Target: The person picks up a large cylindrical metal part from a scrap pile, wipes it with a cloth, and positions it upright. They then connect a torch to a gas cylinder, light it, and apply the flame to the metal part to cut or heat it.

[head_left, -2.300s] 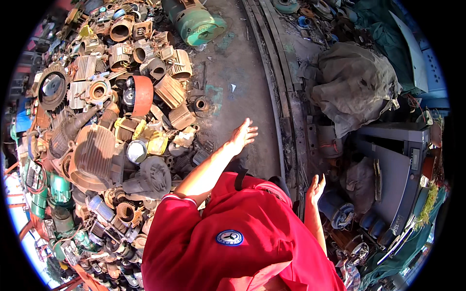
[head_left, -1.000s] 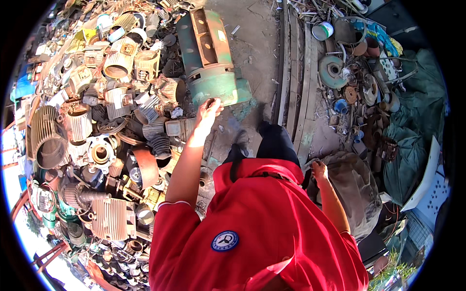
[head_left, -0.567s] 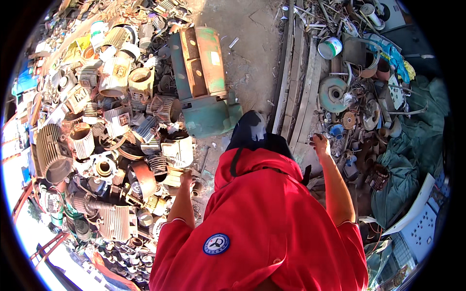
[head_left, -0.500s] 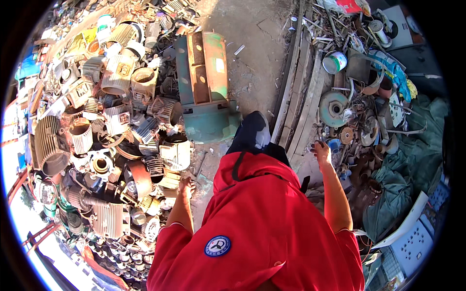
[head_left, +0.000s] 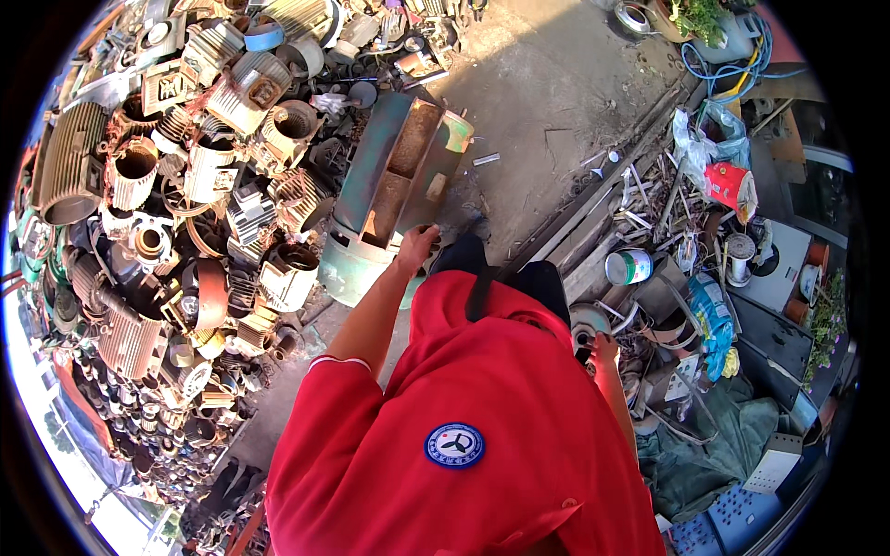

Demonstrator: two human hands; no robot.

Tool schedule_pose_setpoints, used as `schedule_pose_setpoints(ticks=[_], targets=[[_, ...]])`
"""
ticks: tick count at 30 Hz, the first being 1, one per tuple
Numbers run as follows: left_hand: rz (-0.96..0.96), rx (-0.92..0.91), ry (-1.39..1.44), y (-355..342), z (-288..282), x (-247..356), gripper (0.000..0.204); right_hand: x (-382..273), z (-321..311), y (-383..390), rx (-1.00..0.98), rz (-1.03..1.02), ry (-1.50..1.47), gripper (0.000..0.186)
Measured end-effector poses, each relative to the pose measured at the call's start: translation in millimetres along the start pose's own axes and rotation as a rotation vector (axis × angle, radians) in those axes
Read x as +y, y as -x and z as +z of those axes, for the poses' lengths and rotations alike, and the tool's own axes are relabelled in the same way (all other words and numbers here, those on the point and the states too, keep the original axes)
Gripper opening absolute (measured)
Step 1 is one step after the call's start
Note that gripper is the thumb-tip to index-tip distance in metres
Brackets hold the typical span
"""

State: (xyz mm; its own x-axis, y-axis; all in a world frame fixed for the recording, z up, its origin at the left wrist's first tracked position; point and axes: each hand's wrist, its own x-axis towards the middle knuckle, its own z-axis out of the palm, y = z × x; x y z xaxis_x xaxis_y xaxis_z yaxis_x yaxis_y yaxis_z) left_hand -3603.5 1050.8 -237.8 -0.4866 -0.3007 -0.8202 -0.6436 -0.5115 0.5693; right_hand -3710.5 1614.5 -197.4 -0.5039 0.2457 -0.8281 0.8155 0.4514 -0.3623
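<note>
My left hand [head_left: 418,248] is in front of my body, beside the lower end of a long green metal housing [head_left: 350,206] with a rusty, recessed channel along its top. Its fingers are loosely bent and hold nothing that I can see; whether they touch the housing I cannot tell. My right hand [head_left: 603,351] hangs low at my right side, fingers loosely curled and seemingly holding nothing. Close to it are a round grey metal part [head_left: 587,320] and scrap pieces. My dark trousers and one shoe show below the red shirt [head_left: 445,389].
On the left lies a big heap of ribbed motor casings [head_left: 199,171]. Wooden planks [head_left: 593,259] run along the right of the concrete path [head_left: 528,120]. Beyond them are a paint bucket [head_left: 629,267], a blue bag [head_left: 710,324], a green tarp [head_left: 714,435] and a coiled blue hose [head_left: 732,69].
The view has swung and moved ahead, so the housing and heap sit differently. My left hand has come up and forward toward the housing. My right hand has moved lower in the picture.
</note>
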Motion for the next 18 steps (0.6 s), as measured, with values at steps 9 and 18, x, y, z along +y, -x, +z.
schedule_pose_setpoints(ticks=[9,18], targets=[[0.005,0.370,0.350,-45,-21,70,0.043,-331,-2,-148,-0.147,-0.163,0.347,0.039],[-0.765,0.959,0.674,51,172,-1,0.031,-666,117,-293,-0.382,-0.594,0.632,0.044]])
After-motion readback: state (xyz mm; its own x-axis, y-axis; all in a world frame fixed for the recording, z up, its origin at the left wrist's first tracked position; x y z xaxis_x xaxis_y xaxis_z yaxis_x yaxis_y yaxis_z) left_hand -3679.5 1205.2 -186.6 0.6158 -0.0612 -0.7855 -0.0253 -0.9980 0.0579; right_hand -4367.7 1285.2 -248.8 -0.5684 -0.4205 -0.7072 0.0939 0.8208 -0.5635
